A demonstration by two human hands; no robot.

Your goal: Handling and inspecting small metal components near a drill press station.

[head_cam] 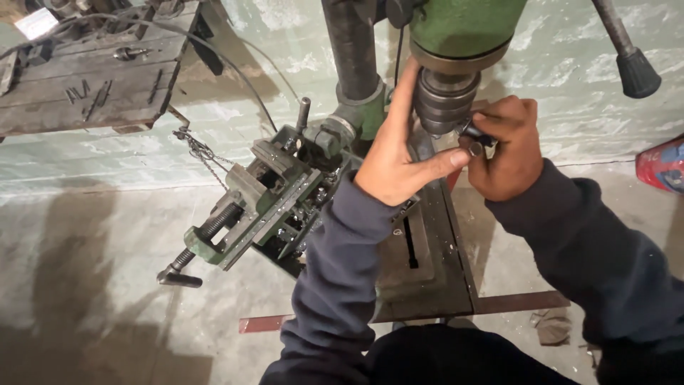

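Gripping the chuck (445, 100) of the green drill press (467, 28), our left hand (399, 153) had fingers wrapped behind it and the thumb stretched out under it. Our right hand (507, 146) was closed around one dark chuck key (476, 135), set against the chuck's side. The chuck hung right above the press table (427, 264). We counted one green vise (246, 210) on the table's left edge, nothing clamped in it, one chain (203, 153) beside it. One wooden crate (92, 71) at upper left held metal bits, count unclear. One feed handle (627, 53) upper right.
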